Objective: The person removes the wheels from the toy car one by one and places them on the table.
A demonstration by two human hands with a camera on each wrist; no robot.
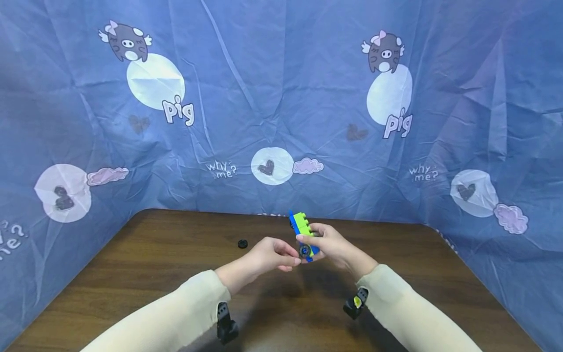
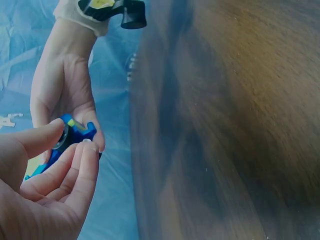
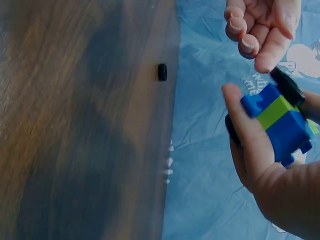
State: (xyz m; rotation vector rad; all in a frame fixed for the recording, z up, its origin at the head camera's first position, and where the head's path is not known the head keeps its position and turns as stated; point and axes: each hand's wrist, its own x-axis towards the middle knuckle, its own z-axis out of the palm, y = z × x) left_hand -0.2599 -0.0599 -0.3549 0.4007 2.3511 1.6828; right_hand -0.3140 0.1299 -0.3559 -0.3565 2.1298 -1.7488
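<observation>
A blue and lime-green toy car of building bricks [image 1: 302,225] is held by my right hand [image 1: 332,244], its thumb lying across the side and the fingers beneath. One black wheel with a blue hub [image 1: 305,251] faces my left hand. In the right wrist view the same wheel [image 3: 288,86] sits on the side of the blue body [image 3: 290,132]. A fingertip of my left hand [image 1: 274,254] meets the wheel's edge, the other fingers loosely bent. The left wrist view has the left thumb [image 2: 45,137] right at the wheel [image 2: 63,139].
A loose black tyre [image 1: 243,243] lies on the brown wooden table [image 1: 176,244], left of the car and behind the left hand. A blue printed cloth [image 1: 272,112] hangs around the table's back and sides. Each sleeve carries a black wrist camera [image 1: 226,322].
</observation>
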